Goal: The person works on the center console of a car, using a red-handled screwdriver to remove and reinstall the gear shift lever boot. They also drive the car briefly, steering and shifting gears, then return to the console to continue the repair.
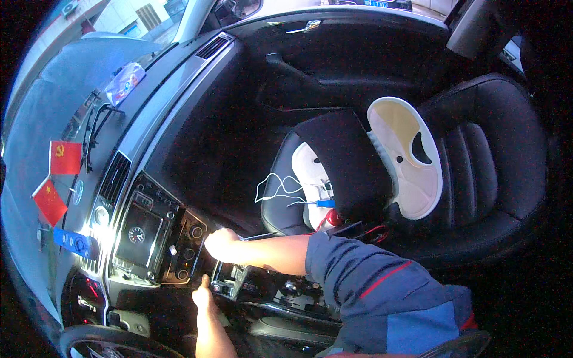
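Observation:
My right hand (pixel 224 244) is closed, its fingers curled at the edge between the climate control panel (pixel 190 241) and the gear-shift console. What it grips is hidden. Below it, my left hand (pixel 203 296) has one digit pointing up and the other fingers bent in by the panel's lower corner. I cannot make out what sits in them. Silver-edged gear-shift trim (pixel 231 279) lies just right of both hands and looks tilted. The dash screen (pixel 138 234) with a round dial is left of the panel, and a small white piece (pixel 173 250) shows between them.
A steering wheel (pixel 119 346) is at the lower left. Two red flags (pixel 64 157) and a blue object (pixel 74 242) stand along the dash. On the black passenger seat (pixel 489 149) are a pale cushion (pixel 412 179), a black cover (pixel 346 161), a white cable (pixel 279 194) and a red round thing (pixel 333 217).

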Tool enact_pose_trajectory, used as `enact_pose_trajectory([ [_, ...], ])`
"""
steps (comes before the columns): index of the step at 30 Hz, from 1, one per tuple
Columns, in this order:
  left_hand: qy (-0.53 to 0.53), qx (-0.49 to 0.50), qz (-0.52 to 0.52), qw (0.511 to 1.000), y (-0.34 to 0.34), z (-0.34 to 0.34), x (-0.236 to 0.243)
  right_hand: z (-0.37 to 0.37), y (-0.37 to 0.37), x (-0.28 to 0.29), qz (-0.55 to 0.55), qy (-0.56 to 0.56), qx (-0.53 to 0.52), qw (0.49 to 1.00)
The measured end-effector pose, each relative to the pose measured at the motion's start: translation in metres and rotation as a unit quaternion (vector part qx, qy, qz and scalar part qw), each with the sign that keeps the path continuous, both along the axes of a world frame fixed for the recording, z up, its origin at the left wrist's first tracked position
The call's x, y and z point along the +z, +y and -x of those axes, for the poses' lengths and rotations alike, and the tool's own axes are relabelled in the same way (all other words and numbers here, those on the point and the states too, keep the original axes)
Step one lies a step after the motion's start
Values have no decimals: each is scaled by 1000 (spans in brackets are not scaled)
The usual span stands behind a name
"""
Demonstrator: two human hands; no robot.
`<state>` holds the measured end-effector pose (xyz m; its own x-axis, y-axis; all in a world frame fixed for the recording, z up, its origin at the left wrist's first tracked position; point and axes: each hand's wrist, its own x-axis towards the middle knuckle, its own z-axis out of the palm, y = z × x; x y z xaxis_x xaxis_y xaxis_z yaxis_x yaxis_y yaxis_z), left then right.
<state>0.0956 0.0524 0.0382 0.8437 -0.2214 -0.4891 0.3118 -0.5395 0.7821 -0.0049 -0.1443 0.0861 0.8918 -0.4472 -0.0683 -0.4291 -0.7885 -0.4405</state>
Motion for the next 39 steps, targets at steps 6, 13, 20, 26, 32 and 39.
enact_pose_trajectory([
  [6,-81,-30,-90,992,1,-3,-6,3,-2,9,14,33,-12,999],
  [13,-54,-106,-46,992,14,-30,-24,-1,-4,20,22,88,-37,995],
  [20,-22,1,9,1000,5,-20,-15,-13,-10,8,11,101,-62,993],
  [26,-99,-5,-16,995,2,-8,-8,-11,-8,20,34,104,-47,993],
  [32,-59,-65,-2,996,12,-20,-10,-9,-11,15,33,95,-50,994],
  [39,-117,-52,-155,980,4,-10,-14,-14,-9,12,30,97,-49,994],
])
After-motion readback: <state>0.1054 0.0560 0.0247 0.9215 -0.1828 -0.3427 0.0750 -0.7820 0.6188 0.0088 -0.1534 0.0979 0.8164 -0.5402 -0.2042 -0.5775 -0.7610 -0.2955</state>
